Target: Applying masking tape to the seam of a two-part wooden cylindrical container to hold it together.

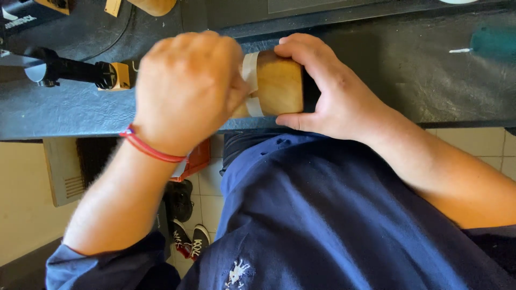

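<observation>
A dark, mottled worktop (pixel 64 110) is seen running across the upper part of the view. On it, at the left, a black tool (pixel 70 71) with a yellowish end is laid on its side, with a thin black cable (pixel 121 37) trailing behind it. A wooden block (pixel 277 83) with a pale strip is rested at the near edge. A blurred teal object (pixel 492 44) is seen at the right

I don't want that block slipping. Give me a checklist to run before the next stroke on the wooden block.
1. Right hand grips the wooden block at its end: ok.
2. Left hand presses the pale strip on the block: ok, though blurred.
3. Block rests on the dark bench near its edge: cannot tell how firmly.
4. Black tool lies apart from both hands: ok.
5. Strip's far end: hidden, cannot tell.
</observation>
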